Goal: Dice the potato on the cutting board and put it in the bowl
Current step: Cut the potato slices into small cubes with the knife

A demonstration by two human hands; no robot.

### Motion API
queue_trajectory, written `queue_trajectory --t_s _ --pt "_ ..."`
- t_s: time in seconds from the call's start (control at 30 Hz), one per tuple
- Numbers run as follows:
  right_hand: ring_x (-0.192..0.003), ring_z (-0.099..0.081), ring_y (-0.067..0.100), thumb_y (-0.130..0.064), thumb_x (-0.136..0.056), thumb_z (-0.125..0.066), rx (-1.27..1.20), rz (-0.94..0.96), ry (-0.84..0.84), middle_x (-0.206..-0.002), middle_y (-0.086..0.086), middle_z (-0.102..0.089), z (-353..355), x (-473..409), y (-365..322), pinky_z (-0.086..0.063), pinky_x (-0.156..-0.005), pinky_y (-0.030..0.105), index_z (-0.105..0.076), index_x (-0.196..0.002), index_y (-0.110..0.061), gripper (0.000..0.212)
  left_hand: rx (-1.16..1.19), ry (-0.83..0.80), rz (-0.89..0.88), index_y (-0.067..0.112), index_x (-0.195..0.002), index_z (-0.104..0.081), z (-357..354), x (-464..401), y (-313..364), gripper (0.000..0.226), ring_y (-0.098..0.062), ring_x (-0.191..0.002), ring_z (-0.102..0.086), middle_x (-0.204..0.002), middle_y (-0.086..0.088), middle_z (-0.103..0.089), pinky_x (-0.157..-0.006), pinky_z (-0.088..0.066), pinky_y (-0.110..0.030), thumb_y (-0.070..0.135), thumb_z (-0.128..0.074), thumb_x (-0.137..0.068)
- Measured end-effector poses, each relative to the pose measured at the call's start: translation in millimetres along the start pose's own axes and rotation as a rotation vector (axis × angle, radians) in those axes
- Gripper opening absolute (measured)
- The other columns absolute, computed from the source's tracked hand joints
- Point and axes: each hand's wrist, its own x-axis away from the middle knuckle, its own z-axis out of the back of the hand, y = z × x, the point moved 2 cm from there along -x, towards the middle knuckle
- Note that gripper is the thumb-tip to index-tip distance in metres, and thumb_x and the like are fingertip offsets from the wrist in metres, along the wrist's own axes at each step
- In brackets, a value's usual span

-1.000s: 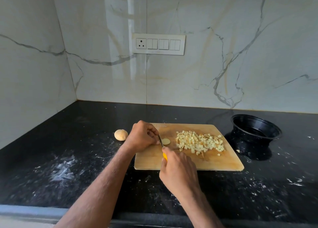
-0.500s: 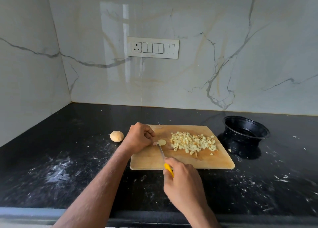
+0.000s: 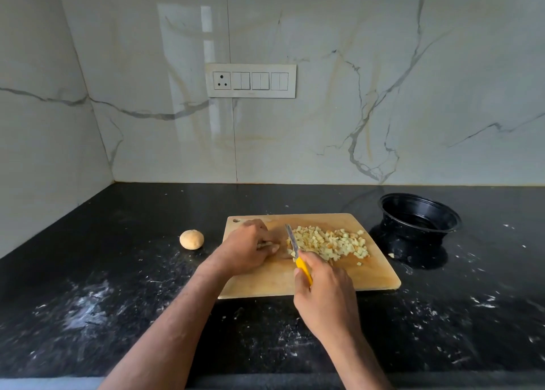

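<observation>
Since before, our knife point(image 3: 291, 239) swings to twelve o'clock; left hand point(image 3: 249, 246) pinches a slippery slice point(image 3: 264, 244), right hand point(image 3: 324, 296) grips the handle.

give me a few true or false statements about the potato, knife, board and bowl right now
1. The black bowl already holds diced potato. False: its inside looks empty, and the diced potato lies piled on the cutting board.
2. The right hand grips a knife with a yellow handle. True.
3. The left hand rests on the counter, off the board. False: it is on the board, curled over a small potato piece.
4. A piece of potato with its skin on sits on the counter left of the board. True.
5. The bowl stands left of the board. False: it stands to the right.
</observation>
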Motion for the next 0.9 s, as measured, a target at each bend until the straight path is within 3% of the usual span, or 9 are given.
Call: queue_trajectory --t_s 0.17,0.43,0.7,0.9 --pt "-0.095 -0.067 0.013 -0.036 -0.097 -0.056 0.012 0.007 -0.005 -0.111 -0.01 -0.073 2 3 -1 -0.058 -0.081 0.032 -0.057 -0.139 -0.031 0.042 -0.116 0.064 0.041 0.026 -0.112 -0.075 -4 0 16 0.025 -0.022 -0.097 -0.059 -0.105 -0.001 -0.058 -0.081 -0.049 -0.029 0.025 -0.057 -0.095" --pt "-0.106 -0.059 0.009 -0.042 -0.1 -0.048 0.012 -0.026 -0.059 -0.12 -0.015 -0.067 3 5 0 -0.05 -0.088 0.022 -0.047 -0.143 -0.039 0.043 -0.224 0.13 0.279 0.017 -0.102 -0.073 -13 -1 34 0.029 -0.022 -0.094 -0.061 -0.104 -0.002 -0.062 -0.076 -0.055 -0.033 0.038 -0.056 -0.091" --pt "-0.115 -0.058 0.011 -0.044 -0.098 -0.049 -0.018 -0.067 -0.097 -0.123 -0.014 -0.064 5 1 0 -0.047 -0.097 0.024 -0.046 -0.14 -0.042 0.042 -0.372 0.143 0.331 0.014 -0.113 -0.069 -16 -3 48 0.031 -0.026 -0.109 -0.061 -0.117 -0.006 -0.066 -0.08 -0.053 -0.034 0.032 -0.047 -0.101" --pt "-0.113 -0.061 0.013 -0.039 -0.094 -0.053 -0.032 -0.094 -0.13 -0.119 -0.013 -0.064 3 0 -1 -0.05 -0.097 0.026 -0.047 -0.135 -0.044 0.042 -0.398 0.159 0.423 0.016 -0.119 -0.061 -15 2 53 0.026 -0.025 -0.115 -0.061 -0.124 -0.006 -0.062 -0.083 -0.049 -0.029 0.016 -0.041 -0.102"
